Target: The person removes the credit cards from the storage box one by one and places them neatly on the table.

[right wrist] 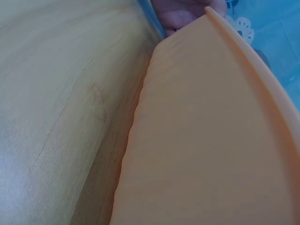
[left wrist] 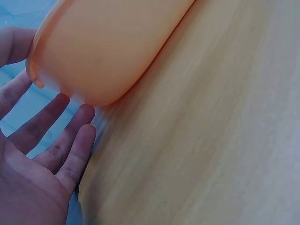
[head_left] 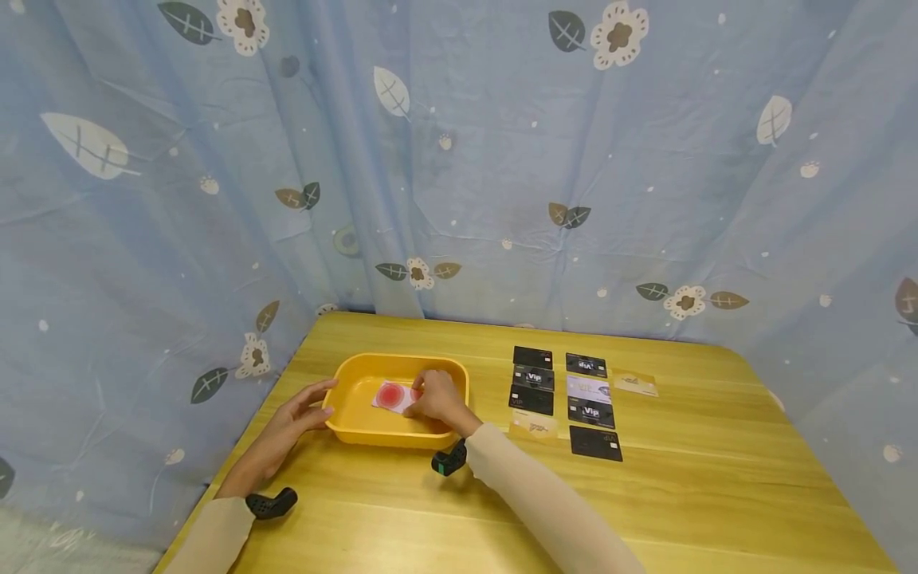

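A yellow plastic bin (head_left: 398, 439) stands at the left of the table. Inside it, a pale card with red circles (head_left: 390, 395) shows beside my right hand (head_left: 437, 396). That hand reaches over the near right side, its thumb and fingers pinching the card at opposite edges; they cover its right part. My left hand (head_left: 290, 422) is at the bin's left end, fingertips touching the rim. In the left wrist view its fingers (left wrist: 77, 147) are loosely extended along the outer wall. The right wrist view has only the bin's outer side (right wrist: 201, 126), hiding the right hand.
Right of the bin, black cards (head_left: 531, 400), gold cards (head_left: 534, 426) and a whitish card (head_left: 589, 389) lie in two columns, with another gold card (head_left: 634, 382) farther right. A blue patterned curtain (head_left: 488, 159) hangs behind the wooden table (head_left: 717, 462).
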